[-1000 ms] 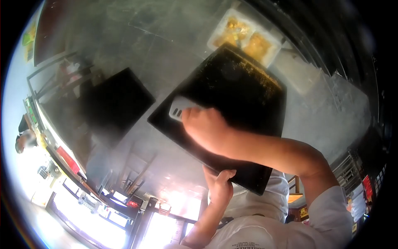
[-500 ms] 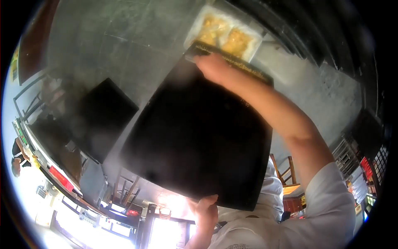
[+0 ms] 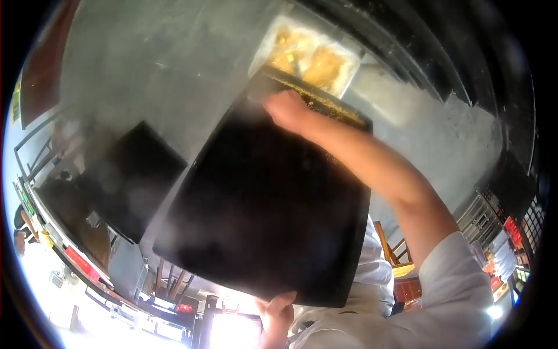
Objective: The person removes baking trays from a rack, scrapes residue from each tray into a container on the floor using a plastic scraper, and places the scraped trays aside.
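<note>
A large black tray (image 3: 261, 203) is tilted over the floor in front of my body. My left hand (image 3: 278, 311) grips its near edge, thumb on top. My right hand (image 3: 286, 110) is closed near the far left corner, on the tray's surface; a scraper seen earlier in it is now hidden or blurred. Yellow-brown crumbs (image 3: 325, 104) lie along the far edge. Just beyond that edge stands a white container (image 3: 351, 61) with a pale liner, holding yellow-brown food bits in two heaps.
Another black tray or panel (image 3: 131, 180) is at the left. Dark stacked ridged edges (image 3: 430, 58) run along the upper right. Wooden stools (image 3: 395, 250) stand at the lower right. A person (image 3: 22, 224) is at the far left edge.
My right hand has moved from the tray's near left part to its far edge, then slightly back. The tray has tilted, and crumbs once spread over it now line its far edge.
</note>
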### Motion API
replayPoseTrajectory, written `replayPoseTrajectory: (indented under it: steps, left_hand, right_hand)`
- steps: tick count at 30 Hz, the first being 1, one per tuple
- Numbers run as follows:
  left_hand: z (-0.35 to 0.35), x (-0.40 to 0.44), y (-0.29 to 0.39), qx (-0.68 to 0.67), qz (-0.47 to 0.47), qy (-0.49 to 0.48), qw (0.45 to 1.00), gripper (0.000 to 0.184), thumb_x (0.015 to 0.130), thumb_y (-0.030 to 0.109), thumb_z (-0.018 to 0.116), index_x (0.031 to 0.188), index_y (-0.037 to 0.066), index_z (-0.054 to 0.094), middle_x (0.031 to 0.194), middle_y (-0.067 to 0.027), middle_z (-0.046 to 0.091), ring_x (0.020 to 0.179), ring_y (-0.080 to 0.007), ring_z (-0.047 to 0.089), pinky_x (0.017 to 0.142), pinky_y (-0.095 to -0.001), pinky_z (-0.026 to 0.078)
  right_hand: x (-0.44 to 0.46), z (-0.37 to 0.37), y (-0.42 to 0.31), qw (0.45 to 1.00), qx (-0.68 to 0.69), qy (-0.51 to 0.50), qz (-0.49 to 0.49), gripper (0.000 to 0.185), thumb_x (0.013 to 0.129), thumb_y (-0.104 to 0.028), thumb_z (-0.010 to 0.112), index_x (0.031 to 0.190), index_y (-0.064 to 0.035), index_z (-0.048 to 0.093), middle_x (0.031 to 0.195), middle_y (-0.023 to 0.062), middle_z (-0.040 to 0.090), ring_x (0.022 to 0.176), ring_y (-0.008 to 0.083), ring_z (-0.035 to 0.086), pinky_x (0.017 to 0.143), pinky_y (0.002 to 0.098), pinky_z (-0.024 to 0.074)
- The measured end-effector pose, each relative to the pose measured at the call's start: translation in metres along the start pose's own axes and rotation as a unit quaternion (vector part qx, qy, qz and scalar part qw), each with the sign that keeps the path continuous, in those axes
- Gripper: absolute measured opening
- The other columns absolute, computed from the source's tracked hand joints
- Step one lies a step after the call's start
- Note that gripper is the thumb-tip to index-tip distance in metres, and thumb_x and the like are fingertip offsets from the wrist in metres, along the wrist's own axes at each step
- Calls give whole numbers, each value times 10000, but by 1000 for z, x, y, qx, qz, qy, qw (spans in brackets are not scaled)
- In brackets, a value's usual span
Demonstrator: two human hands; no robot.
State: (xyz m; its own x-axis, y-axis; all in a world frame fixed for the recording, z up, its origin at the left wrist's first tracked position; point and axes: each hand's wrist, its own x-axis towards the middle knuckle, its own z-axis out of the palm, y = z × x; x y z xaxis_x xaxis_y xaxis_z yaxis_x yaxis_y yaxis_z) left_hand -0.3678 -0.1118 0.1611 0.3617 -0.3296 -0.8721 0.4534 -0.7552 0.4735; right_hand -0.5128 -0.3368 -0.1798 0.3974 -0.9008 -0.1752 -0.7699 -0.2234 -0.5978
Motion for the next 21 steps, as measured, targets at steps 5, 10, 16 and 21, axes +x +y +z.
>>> replayPoseTrajectory:
  steps: [5,10,16,21]
  left_hand:
    - [6,-4,4,60,-1,16,998,226,562,-19,597,782,16,634,832,-67,653,752,-194,608,714,-290,467]
    - [12,1,13,9,4,36,999,179,555,-31,608,726,20,625,858,-61,658,779,-220,625,730,-320,490]
    - [-15,-13,0,161,155,-1,975,340,475,-26,645,812,23,635,895,-74,653,844,-291,646,844,-397,520]
    - [-19,-11,-11,47,-10,38,998,449,497,13,604,945,28,613,913,-72,639,846,-232,616,799,-330,488]
  right_hand:
    - [21,23,32,998,20,0,51,159,930,-101,506,984,-30,637,844,192,702,804,397,697,702,523,549]
    - [-18,-14,-41,999,23,-45,19,146,883,-94,536,974,-27,628,849,180,704,780,375,709,692,519,560]
    - [4,25,15,997,-8,-47,68,135,856,-72,556,966,-31,621,874,192,713,790,382,711,702,501,570]
    - [10,55,50,999,-31,-5,40,188,888,-74,531,1048,-29,617,902,203,717,856,383,714,731,498,569]
